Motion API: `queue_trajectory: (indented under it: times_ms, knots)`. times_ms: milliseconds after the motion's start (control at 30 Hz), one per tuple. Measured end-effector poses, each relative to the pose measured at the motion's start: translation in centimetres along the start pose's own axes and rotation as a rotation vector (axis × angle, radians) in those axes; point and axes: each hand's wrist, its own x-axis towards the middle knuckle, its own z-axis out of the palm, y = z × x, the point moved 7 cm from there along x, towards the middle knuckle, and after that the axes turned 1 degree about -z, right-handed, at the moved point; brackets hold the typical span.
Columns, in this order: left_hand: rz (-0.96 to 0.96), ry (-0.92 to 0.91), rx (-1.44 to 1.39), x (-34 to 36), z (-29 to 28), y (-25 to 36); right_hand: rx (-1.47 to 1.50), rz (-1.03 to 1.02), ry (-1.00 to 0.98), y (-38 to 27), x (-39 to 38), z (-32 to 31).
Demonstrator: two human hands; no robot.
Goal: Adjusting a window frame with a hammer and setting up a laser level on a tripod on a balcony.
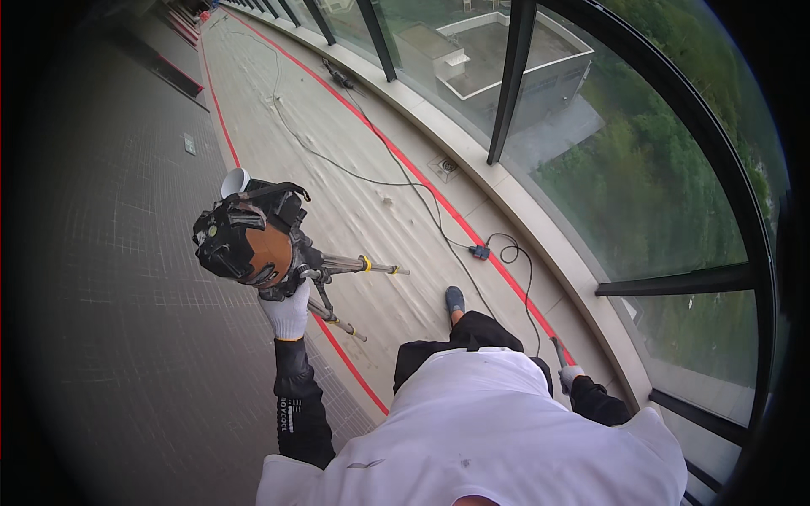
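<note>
My left hand (288, 314), in a white glove, is closed at the top of a tripod (325, 274), whose thin legs with yellow clips point off to the right. A bulky black-and-orange bag-like load (251, 240) sits at the tripod's head, partly hiding it. Behind that load a white cup-shaped thing (235, 181) shows. Low on the right, beside my body, my gloved right hand (571, 374) is wrapped round a dark, stick-shaped tool (558, 349); its exact kind is too small to make out.
Pale sheeting (337, 211) edged with red tape (456, 215) covers the curved floor. Dark cables (430, 190) cross it, with a blue-black connector (479, 252) on the right. Tall windows (641, 169) line the right side. Grey tiles (135, 287) spread leftward. My shoe (455, 298) stands on the sheeting.
</note>
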Motion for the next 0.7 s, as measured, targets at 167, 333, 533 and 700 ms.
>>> queue_trajectory:
  times_ms: [167,333,533,700]
  knots:
    - [-0.015,-0.312,0.075,12.2,5.6,-3.1,0.328,-0.360,0.179,-30.5,-7.9,-3.0]
    - [0.045,-0.430,0.141,21.8,10.4,-5.5,0.328,-0.766,0.169,-52.9,-21.8,-3.4]
    - [0.269,-0.725,0.126,32.2,17.3,-8.0,0.381,-1.054,0.327,-68.8,-35.3,-1.8]
    - [0.477,-0.963,0.114,37.4,24.9,-7.6,0.480,-1.334,0.522,-76.6,-42.9,-2.5]
